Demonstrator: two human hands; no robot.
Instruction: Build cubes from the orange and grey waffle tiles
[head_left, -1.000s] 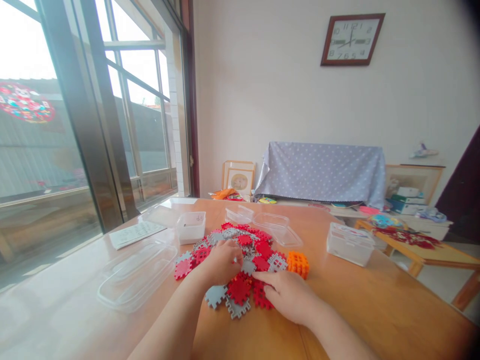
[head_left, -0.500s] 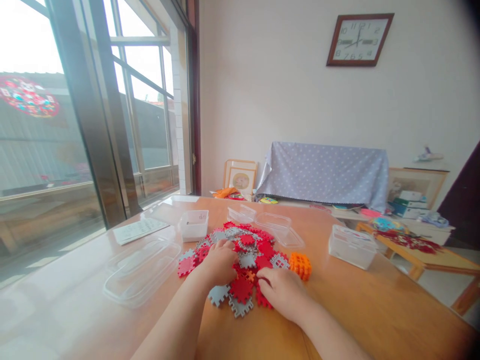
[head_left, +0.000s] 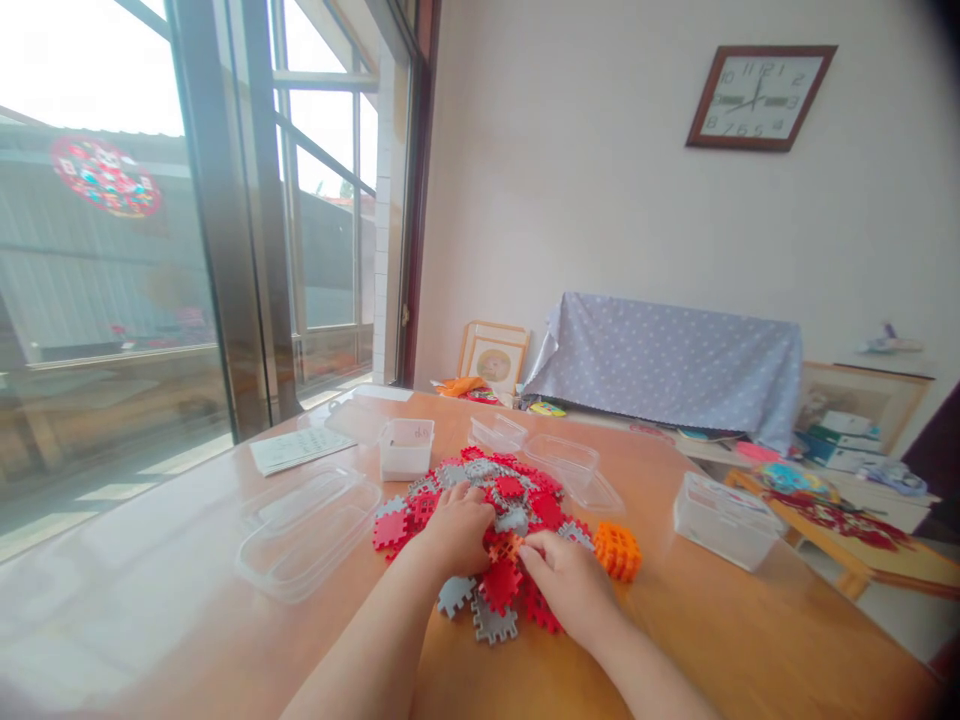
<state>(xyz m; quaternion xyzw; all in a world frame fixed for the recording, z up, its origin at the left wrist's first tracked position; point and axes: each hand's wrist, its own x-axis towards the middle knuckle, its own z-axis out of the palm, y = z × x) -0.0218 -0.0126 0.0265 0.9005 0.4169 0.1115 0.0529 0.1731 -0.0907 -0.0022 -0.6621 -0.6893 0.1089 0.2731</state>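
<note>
A brown-framed clock (head_left: 762, 98) is hanging on the pale wall (head_left: 555, 190). Below it, a grey-blue dotted cloth (head_left: 667, 360) is draping over something hidden, and a framed picture (head_left: 493, 360) is standing near its left end, behind an orange item (head_left: 460, 386). To the right, stacked boxes (head_left: 841, 440) are resting before another frame (head_left: 911, 400), while dark red things (head_left: 847, 520) are lying on a low bench (head_left: 916, 566). A round red decoration (head_left: 107, 178) is showing at the window (head_left: 127, 290). On the table (head_left: 750, 640), a printed sheet (head_left: 302, 450) is lying to the left and a plastic box (head_left: 727, 525) is sitting to the right.
</note>
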